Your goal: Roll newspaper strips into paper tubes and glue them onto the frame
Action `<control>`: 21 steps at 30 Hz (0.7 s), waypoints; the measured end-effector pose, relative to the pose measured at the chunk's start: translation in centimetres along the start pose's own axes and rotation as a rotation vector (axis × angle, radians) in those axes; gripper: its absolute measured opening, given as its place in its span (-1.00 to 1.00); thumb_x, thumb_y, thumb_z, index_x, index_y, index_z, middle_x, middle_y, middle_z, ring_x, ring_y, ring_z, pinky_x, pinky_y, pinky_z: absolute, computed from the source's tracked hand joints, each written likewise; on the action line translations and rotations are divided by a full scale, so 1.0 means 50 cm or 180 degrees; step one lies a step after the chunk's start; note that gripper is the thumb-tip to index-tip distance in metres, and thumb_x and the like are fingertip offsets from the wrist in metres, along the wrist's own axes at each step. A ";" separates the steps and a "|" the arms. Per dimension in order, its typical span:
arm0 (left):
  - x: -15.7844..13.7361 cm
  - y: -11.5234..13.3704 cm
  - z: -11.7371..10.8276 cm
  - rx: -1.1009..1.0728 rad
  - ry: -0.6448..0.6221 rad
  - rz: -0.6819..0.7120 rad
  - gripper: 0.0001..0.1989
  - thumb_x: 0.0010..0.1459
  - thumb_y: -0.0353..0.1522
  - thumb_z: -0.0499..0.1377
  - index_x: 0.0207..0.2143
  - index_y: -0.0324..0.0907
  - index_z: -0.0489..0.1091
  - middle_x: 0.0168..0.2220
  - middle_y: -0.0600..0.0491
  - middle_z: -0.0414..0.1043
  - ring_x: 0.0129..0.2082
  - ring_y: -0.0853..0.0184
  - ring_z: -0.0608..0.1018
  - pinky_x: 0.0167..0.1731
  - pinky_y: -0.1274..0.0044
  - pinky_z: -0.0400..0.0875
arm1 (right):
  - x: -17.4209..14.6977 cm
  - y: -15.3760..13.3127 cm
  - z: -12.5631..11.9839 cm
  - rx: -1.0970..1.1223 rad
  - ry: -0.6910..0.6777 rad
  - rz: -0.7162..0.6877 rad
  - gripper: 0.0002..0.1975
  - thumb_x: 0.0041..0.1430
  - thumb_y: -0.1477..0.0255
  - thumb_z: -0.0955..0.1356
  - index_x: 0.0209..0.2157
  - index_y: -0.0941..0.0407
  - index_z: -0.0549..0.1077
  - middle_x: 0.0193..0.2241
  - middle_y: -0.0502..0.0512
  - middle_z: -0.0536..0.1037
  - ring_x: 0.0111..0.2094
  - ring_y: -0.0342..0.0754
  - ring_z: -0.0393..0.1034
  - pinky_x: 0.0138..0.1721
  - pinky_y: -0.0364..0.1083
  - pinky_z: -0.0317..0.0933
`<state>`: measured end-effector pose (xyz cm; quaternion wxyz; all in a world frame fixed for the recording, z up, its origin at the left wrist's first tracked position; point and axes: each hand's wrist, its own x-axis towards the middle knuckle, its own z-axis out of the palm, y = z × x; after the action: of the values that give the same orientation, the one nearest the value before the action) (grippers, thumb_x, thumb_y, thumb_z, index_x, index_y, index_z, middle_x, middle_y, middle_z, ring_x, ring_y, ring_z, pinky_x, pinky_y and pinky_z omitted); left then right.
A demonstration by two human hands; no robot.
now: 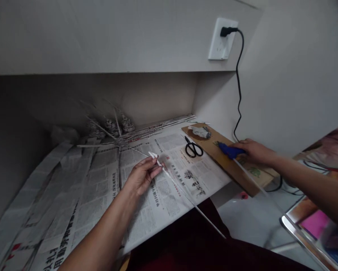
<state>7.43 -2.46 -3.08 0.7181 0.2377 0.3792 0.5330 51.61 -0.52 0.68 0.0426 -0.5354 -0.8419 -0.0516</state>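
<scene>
My left hand (144, 174) pinches one end of a thin rolled newspaper stick (182, 190) between thumb and fingers. A white folded paper tip shows above the fingertips, and the rest of the stick slants down to the right past the table edge. My right hand (252, 150) is wrapped around a blue hot glue gun (229, 150), its nozzle pointing left above a brown board (231, 171). A long pale stick (249, 175) runs from the gun toward the lower right. Black-handled scissors (193, 147) lie on the newsprint between my hands.
Newspaper strips (55, 210) cover the table's left side. Thin paper sticks (157, 127) and several coiled paper pieces (127, 123) sit at the back. A crumpled whitish piece (199, 131) rests on the board. A black cord (239, 79) hangs from the wall socket (223, 39).
</scene>
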 end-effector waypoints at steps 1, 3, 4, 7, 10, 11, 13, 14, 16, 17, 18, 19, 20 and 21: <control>0.000 0.000 0.000 0.0010 -0.0001 0.0001 -0.91 0.04 -0.57 0.19 -0.35 -0.32 0.39 -0.45 0.00 0.49 -0.38 0.28 0.61 -0.38 0.60 0.54 | 0.000 0.010 0.006 -0.0034 -0.0001 0.0018 -0.57 0.02 0.45 0.26 -0.03 0.14 0.45 -0.25 0.20 0.53 -0.24 0.08 0.38 -0.16 0.02 0.22; 0.000 -0.001 -0.001 0.0014 0.0009 0.0011 -0.91 0.04 -0.58 0.18 -0.35 -0.32 0.39 -0.44 -0.01 0.49 -0.39 0.29 0.61 -0.38 0.60 0.55 | 0.001 0.024 0.016 -0.0059 0.0018 0.0077 -0.56 0.03 0.46 0.25 -0.02 0.15 0.44 -0.21 0.22 0.52 -0.22 0.08 0.37 -0.15 0.02 0.21; 0.000 -0.001 -0.001 0.0010 0.0015 0.0017 -0.91 0.04 -0.58 0.18 -0.34 -0.32 0.39 -0.43 -0.01 0.50 -0.39 0.29 0.61 -0.38 0.59 0.55 | 0.003 0.028 0.019 -0.0093 0.0015 0.0151 -0.57 0.02 0.47 0.25 -0.02 0.13 0.45 -0.21 0.23 0.52 -0.22 0.09 0.37 -0.16 0.02 0.21; 0.001 -0.001 -0.002 -0.0015 0.0024 0.0017 -0.90 0.04 -0.57 0.18 -0.34 -0.32 0.38 -0.43 -0.02 0.50 -0.38 0.28 0.61 -0.39 0.60 0.54 | 0.016 0.013 0.004 -0.0503 -0.0053 0.0629 -0.57 -0.04 0.52 0.31 -0.05 0.13 0.47 -0.28 0.33 0.52 -0.26 0.16 0.38 -0.25 0.07 0.18; 0.002 -0.001 -0.002 -0.0069 0.0027 0.0003 -0.90 0.03 -0.56 0.20 -0.34 -0.32 0.37 -0.43 -0.02 0.49 -0.37 0.26 0.61 -0.40 0.60 0.54 | 0.051 -0.078 -0.032 -0.0597 0.0144 0.0915 -0.64 -0.01 0.51 0.35 -0.11 0.21 0.49 -0.34 0.44 0.50 -0.25 0.25 0.36 -0.29 0.13 0.13; 0.002 -0.001 -0.001 -0.0090 0.0040 0.0004 -0.90 0.03 -0.56 0.20 -0.34 -0.32 0.37 -0.44 -0.02 0.49 -0.37 0.26 0.61 -0.40 0.60 0.54 | 0.065 -0.128 -0.040 -0.0251 0.0140 0.0752 -0.70 0.03 0.49 0.34 -0.14 0.20 0.50 -0.33 0.42 0.51 -0.24 0.23 0.37 -0.28 0.11 0.14; 0.001 0.000 0.000 -0.0125 0.0076 0.0015 -0.89 0.02 -0.55 0.21 -0.34 -0.31 0.37 -0.44 -0.01 0.48 -0.37 0.25 0.61 -0.41 0.59 0.54 | 0.092 -0.248 -0.041 0.0878 -0.0015 0.0192 -0.77 0.18 0.40 0.27 -0.19 0.12 0.50 -0.26 0.28 0.53 -0.25 0.09 0.39 -0.24 0.03 0.18; 0.000 0.001 0.000 -0.0131 0.0087 0.0017 -0.89 0.02 -0.55 0.21 -0.34 -0.31 0.36 -0.44 -0.01 0.48 -0.37 0.25 0.61 -0.42 0.59 0.54 | 0.104 -0.310 -0.031 0.1471 -0.0154 -0.0036 -0.75 0.21 0.34 0.25 -0.15 0.08 0.48 -0.24 0.21 0.53 -0.26 0.03 0.40 -0.24 -0.01 0.20; -0.001 0.003 0.000 -0.0121 0.0067 0.0003 -0.88 0.02 -0.55 0.21 -0.33 -0.31 0.37 -0.45 -0.01 0.48 -0.39 0.27 0.61 -0.43 0.60 0.53 | 0.125 -0.423 0.002 0.2302 -0.0294 -0.0170 -0.72 0.17 0.24 0.29 -0.13 0.07 0.45 -0.30 0.14 0.54 -0.33 -0.03 0.40 -0.29 -0.06 0.22; -0.001 0.005 0.000 -0.0111 0.0043 -0.0011 -0.87 0.02 -0.55 0.21 -0.32 -0.31 0.37 -0.45 -0.01 0.48 -0.40 0.29 0.60 -0.45 0.62 0.53 | 0.133 -0.467 0.022 0.2651 -0.0279 -0.0141 -0.72 0.14 0.22 0.31 -0.18 0.08 0.44 -0.38 0.10 0.53 -0.40 -0.07 0.38 -0.36 -0.09 0.21; -0.001 0.007 -0.001 -0.0104 0.0025 -0.0029 -0.87 0.02 -0.55 0.21 -0.32 -0.30 0.37 -0.45 -0.01 0.48 -0.41 0.31 0.60 -0.46 0.64 0.52 | 0.141 -0.501 0.042 0.3010 -0.0314 -0.0090 -0.74 0.14 0.21 0.31 -0.24 0.10 0.44 -0.47 0.06 0.49 -0.47 -0.11 0.35 -0.43 -0.12 0.20; 0.000 0.009 -0.003 -0.0102 0.0015 -0.0048 -0.87 0.02 -0.54 0.22 -0.31 -0.30 0.38 -0.44 -0.01 0.48 -0.42 0.34 0.60 -0.49 0.65 0.51 | 0.148 -0.524 0.060 0.3395 -0.0320 0.0082 -0.75 0.15 0.21 0.30 -0.30 0.11 0.42 -0.52 0.02 0.45 -0.52 -0.15 0.32 -0.48 -0.15 0.18; 0.001 0.011 -0.004 -0.0106 0.0012 -0.0065 -0.87 0.02 -0.54 0.22 -0.31 -0.30 0.38 -0.44 -0.01 0.49 -0.44 0.36 0.59 -0.51 0.67 0.50 | 0.155 -0.538 0.074 0.3729 -0.0382 0.0255 -0.75 0.15 0.21 0.30 -0.35 0.12 0.41 -0.57 -0.01 0.40 -0.58 -0.18 0.28 -0.53 -0.17 0.16; 0.002 0.013 -0.005 -0.0113 0.0024 -0.0079 -0.87 0.02 -0.53 0.22 -0.31 -0.30 0.39 -0.44 -0.01 0.49 -0.46 0.39 0.58 -0.53 0.69 0.49 | 0.160 -0.544 0.083 0.4038 -0.0486 0.0396 -0.74 0.15 0.22 0.29 -0.37 0.14 0.40 -0.61 -0.04 0.36 -0.62 -0.21 0.25 -0.57 -0.19 0.13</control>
<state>6.87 -2.20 -2.80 0.7274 0.2181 0.3753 0.5315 23.53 -4.24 -3.56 0.2939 -0.4561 -0.6769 0.4974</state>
